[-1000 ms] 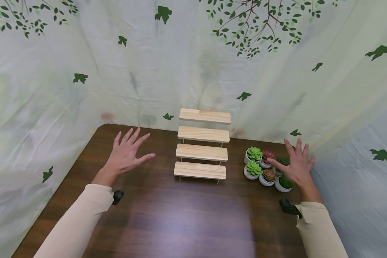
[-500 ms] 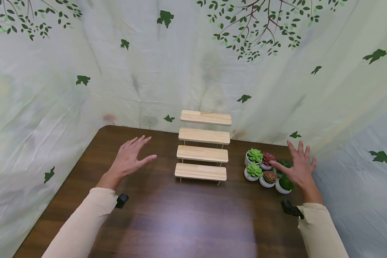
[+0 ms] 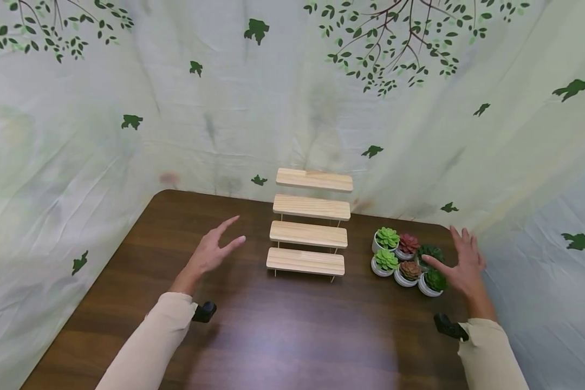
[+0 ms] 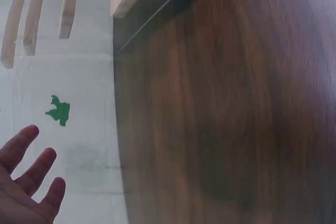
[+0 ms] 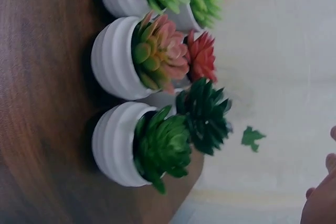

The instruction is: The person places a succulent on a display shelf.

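Note:
My left hand point(image 3: 208, 253) hovers over the table left of a stepped wooden shelf stand point(image 3: 305, 261), thumb and fingers apart and holding nothing. Beside the potted succulents, my right hand point(image 3: 465, 269) hangs in the air with spread fingers, its thumb reaching over the dark green one point(image 3: 430, 253). Several small white ribbed pots stand together in two rows. They hold light green succulents point(image 3: 387, 238), a red one point(image 3: 408, 244), a brownish-pink one point(image 5: 160, 51) and a green one point(image 5: 165, 145). Only part of each hand shows in its wrist view.
The dark brown wooden table point(image 3: 292, 330) ends against a pale cloth backdrop point(image 3: 224, 108) printed with leaves and branches. Cloth also hangs at both sides. The stand's wooden tiers point(image 3: 314, 179) rise toward the back cloth.
My left hand has moved right toward the shelf stand, its fingers drawing closer together. My right hand has shifted slightly right and down in view. The pots and stand stay put.

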`<state>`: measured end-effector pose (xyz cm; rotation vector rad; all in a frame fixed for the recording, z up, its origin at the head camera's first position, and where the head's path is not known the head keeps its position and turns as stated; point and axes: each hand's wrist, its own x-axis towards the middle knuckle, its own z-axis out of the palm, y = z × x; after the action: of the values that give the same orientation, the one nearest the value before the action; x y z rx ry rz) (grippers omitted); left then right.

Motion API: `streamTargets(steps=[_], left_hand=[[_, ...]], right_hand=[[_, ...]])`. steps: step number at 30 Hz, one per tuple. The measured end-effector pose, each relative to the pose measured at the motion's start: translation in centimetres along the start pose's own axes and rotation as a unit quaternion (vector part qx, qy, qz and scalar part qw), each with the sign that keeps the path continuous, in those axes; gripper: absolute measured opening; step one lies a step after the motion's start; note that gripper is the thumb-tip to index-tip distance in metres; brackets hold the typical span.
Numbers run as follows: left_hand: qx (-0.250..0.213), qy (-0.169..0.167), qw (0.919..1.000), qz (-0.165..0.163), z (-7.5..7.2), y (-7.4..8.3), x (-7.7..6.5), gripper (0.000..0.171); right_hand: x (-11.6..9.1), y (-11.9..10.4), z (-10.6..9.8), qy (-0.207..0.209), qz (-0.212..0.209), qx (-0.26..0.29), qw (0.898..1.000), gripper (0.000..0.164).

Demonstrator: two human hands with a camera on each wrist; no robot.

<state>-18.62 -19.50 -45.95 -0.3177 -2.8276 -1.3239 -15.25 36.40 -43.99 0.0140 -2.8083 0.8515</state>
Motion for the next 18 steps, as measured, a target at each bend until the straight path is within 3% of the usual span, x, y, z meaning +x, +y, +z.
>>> streamTargets(steps=[8,18], left_hand=[[-0.129,0.013,0.9906,-0.045,2.4,-0.7,-0.5,0.06],[-0.193,0.014,0.978,-0.077,6.1,-1.3,-1.2,0.05]], right_hand=[[-0.8,1.5,0.6,0.002,0.013,0.04,0.999,0.089],[-2.8,3.4,1.8,0.026,0.077,0.119,0.99,0.089]])
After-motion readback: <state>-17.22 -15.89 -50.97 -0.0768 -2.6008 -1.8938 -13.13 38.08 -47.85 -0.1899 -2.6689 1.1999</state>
